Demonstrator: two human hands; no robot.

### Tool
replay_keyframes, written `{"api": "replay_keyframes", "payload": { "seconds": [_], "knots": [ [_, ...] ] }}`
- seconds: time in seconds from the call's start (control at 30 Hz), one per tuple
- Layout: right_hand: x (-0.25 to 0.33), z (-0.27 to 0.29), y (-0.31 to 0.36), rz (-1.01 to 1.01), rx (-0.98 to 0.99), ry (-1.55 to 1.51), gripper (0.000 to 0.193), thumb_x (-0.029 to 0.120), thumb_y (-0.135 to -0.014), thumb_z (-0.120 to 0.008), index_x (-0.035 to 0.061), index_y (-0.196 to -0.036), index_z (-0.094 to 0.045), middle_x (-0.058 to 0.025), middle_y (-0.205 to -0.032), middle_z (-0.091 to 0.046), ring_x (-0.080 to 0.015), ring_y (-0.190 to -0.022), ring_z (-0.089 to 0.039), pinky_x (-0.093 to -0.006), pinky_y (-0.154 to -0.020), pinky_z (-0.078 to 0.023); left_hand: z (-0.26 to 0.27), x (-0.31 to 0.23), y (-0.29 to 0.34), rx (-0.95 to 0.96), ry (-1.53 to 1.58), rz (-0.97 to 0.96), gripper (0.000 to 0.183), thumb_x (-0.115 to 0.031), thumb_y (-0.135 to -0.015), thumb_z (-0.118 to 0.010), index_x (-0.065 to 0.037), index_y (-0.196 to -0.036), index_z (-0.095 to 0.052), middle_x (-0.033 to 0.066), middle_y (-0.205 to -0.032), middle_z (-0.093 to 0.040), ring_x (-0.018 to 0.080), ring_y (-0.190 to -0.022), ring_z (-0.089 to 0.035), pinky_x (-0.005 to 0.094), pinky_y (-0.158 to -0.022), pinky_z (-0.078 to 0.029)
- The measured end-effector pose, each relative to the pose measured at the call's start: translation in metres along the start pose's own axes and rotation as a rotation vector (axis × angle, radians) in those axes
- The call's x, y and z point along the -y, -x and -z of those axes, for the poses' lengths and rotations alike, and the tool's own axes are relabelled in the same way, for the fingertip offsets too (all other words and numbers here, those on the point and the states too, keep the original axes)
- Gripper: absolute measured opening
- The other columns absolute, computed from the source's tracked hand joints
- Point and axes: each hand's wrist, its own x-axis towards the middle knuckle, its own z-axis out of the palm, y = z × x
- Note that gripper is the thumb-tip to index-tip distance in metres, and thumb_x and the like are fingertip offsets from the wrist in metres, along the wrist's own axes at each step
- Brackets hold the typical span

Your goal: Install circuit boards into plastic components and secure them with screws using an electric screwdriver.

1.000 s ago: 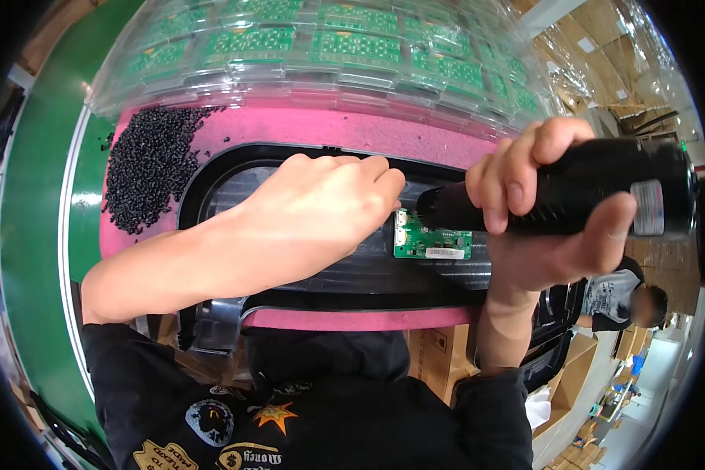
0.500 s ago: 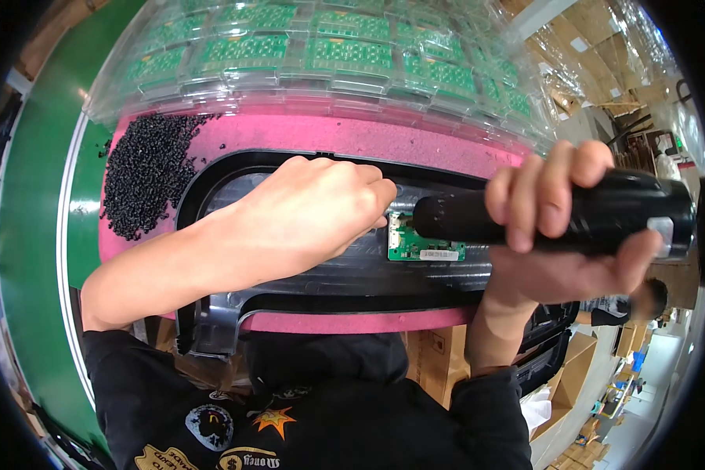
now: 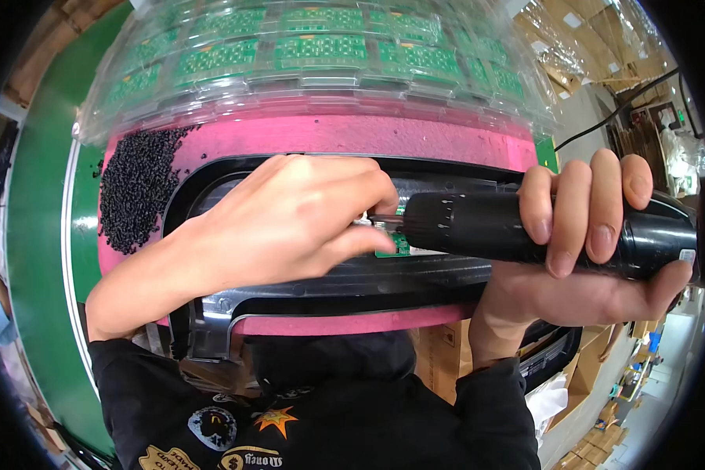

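My right hand (image 3: 576, 294) is wrapped round a black electric screwdriver (image 3: 478, 223), held nearly level with its bit pointing left. The fingers of my left hand (image 3: 313, 215) are pinched together at the tip of the bit; whatever sits between them is too small to make out. Beneath the bit lies a green circuit board (image 3: 402, 246), mostly covered by my left fingers and the screwdriver. It rests inside a long black plastic housing (image 3: 415, 276) with raised, rounded edges.
A pink foam mat (image 3: 360, 135) lies under the housing. Many small black screws (image 3: 137, 188) are heaped on its left end. Clear plastic trays (image 3: 321, 59) of green boards stand along the far side. A cardboard box (image 3: 444, 356) is below the near edge.
My left hand has turned and its fingers now meet the bit. The screwdriver has swung slightly, and its bit has come into view at my left fingertips.
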Motion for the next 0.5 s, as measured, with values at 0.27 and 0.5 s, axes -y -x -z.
{"api": "replay_keyframes", "payload": {
  "seconds": [0.27,0.5],
  "knots": [
    [-0.01,-0.003,0.007,0.002,0.017,0.071,0.056,0.057,-0.084,-0.058,0.0058,-0.103,-0.046,-0.0004,-0.073,-0.05,-0.0121,-0.052,-0.048,-0.0302,-0.056,-0.039,-0.003,0.0,0.008,-0.108,-0.256,-0.176,0.028,-0.007,-0.067,-0.077,0.002,-0.088,-0.061,0.0114,-0.081,-0.063,0.0297,-0.068,-0.064,0.0353,-0.055,-0.052],
    [0.004,-0.001,0.003,-0.135,0.145,0.162,0.062,0.061,-0.084,-0.057,0.0041,-0.107,-0.046,-0.0028,-0.074,-0.052,-0.0127,-0.049,-0.048,-0.0287,-0.052,-0.038,-0.004,-0.001,0.006,-0.049,-0.271,-0.129,0.015,0.0,-0.075,-0.071,0.002,-0.087,-0.062,0.0122,-0.077,-0.063,0.03,-0.068,-0.065,0.0366,-0.056,-0.053]
  ]
}}
